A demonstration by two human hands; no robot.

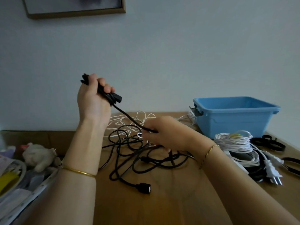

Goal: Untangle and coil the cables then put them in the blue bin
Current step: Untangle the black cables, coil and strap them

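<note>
left hand point(92, 96): raised well above the desk point(162, 205), fingers curled tight round a folded bundle of black cable point(128, 117); a connector end sticks out just beside the fingertips.
right hand point(164, 135): lower, over the tangle, pinching the same black cable further along; hand blurred, finger detail unclear.
black cable: one strand slants down from the left hand to the right hand, clear of the desk.
tangle point(129, 153): loose black loops lying on the desk beneath both hands; a USB socket end point(144, 188) rests at its near side.
white twisted cord point(129, 119): spread on the desk behind the tangle, partly mixed with it.
blue bin point(233, 117): on the desk at far right by the wall, well apart from the held cable; contents cannot be seen.
white coil point(233, 142): wound bundle just in front of the blue bin, its white plug point(272, 172) trailing toward the near edge.
other: scissors point(292, 166) at the right edge; plush toy point(39, 155) among clutter at left.
wrists: a gold bangle on each.
</note>
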